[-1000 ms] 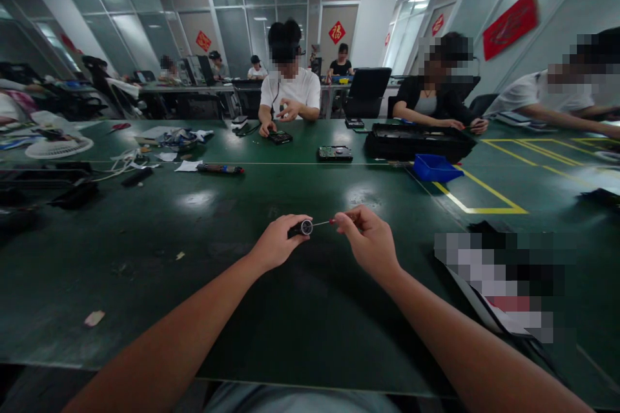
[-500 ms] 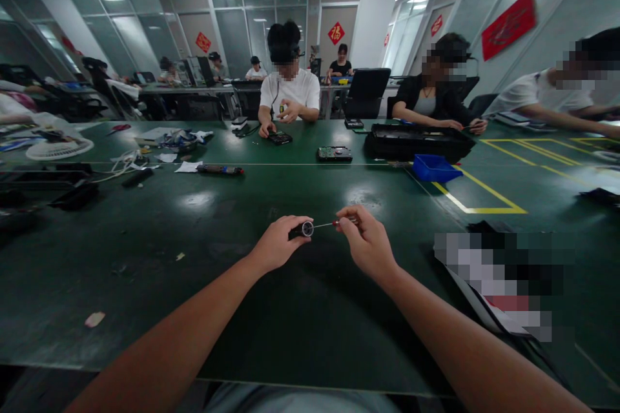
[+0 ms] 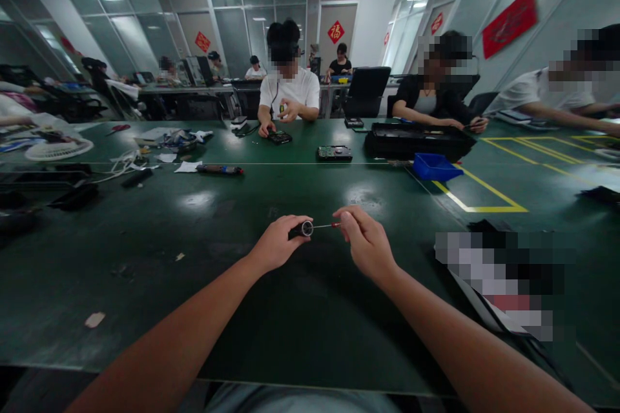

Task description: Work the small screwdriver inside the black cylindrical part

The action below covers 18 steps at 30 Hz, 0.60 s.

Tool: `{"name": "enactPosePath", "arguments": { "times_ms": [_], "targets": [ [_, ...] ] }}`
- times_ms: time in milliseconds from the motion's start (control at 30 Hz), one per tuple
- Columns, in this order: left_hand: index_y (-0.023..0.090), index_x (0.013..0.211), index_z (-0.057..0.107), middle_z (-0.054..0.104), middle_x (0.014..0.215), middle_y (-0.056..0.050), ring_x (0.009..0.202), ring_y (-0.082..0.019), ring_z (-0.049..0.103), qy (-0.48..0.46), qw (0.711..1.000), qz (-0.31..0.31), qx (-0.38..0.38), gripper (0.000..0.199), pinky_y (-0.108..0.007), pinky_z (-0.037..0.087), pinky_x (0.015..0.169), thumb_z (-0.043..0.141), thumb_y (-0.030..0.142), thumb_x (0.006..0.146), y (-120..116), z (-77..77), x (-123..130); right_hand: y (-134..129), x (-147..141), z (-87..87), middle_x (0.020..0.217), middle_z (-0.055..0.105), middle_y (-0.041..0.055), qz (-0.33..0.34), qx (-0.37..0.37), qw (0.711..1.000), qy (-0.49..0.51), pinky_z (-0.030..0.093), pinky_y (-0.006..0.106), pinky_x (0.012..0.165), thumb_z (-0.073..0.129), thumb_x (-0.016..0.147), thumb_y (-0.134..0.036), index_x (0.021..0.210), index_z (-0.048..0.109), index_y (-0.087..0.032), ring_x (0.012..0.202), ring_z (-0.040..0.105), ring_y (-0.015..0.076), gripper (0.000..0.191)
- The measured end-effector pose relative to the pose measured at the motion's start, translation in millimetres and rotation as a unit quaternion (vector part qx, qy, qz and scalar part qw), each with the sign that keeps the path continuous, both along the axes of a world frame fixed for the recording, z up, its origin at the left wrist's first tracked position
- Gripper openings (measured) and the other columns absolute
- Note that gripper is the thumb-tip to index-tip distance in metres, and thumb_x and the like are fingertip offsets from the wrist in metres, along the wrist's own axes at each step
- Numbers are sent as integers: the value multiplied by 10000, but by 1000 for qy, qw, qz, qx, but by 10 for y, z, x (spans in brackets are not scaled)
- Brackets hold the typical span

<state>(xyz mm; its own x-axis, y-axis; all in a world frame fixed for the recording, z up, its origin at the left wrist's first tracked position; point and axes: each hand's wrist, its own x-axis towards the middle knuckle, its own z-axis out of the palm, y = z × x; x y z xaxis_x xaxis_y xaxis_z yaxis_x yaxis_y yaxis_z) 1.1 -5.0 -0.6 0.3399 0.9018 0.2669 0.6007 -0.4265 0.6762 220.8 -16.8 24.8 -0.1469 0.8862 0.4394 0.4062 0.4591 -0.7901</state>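
My left hand (image 3: 278, 244) is closed around a small dark cylindrical part (image 3: 307, 228) with a pale round rim, its open end turned to the right. My right hand (image 3: 364, 235) grips a screwdriver (image 3: 336, 225) with a red collar; the fingers cover most of its handle. The thin shaft runs leftward, and its tip meets the round end of the part. Both hands are raised over the green table (image 3: 300, 310). Detail inside the round end is too small to make out.
Ahead lie a hard drive (image 3: 334, 153), a blue bin (image 3: 436, 167), a long black tray (image 3: 419, 141) and a dark tool (image 3: 220, 170). A blurred-out item (image 3: 498, 290) is at right. Across the table a person (image 3: 289, 90) handles another drive (image 3: 279, 137).
The fingers of my right hand have shifted around the screwdriver handle, covering more of it. My left hand and the cylindrical part stay in place.
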Motion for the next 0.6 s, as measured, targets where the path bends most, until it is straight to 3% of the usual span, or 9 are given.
{"name": "enactPosePath", "arguments": {
  "times_ms": [200,367,600],
  "targets": [
    [266,1275,633,669,1232,-33,1156,-230,594,-2,1000,7,-4,404,-407,439,1043,702,223,879,16,-19,-8,23,-20,-34,839,697,29,-23,-23,997,63,487,330,665,514,966,-382,1125,586,-231,729,653,198,231],
    [268,1281,634,674,1224,-39,1147,-234,595,3,1000,11,-5,405,-415,443,1038,692,218,884,7,-8,-8,83,-49,-88,791,687,37,-12,-44,987,154,529,356,737,537,949,-432,937,639,-209,746,659,194,246],
    [272,1300,623,668,1263,-37,1175,-223,588,7,1000,-21,19,412,-402,436,1049,683,213,896,-3,5,-12,219,-56,-218,765,653,41,-18,-139,949,284,548,354,661,559,906,-528,870,614,-215,678,631,189,320]
  ]
}}
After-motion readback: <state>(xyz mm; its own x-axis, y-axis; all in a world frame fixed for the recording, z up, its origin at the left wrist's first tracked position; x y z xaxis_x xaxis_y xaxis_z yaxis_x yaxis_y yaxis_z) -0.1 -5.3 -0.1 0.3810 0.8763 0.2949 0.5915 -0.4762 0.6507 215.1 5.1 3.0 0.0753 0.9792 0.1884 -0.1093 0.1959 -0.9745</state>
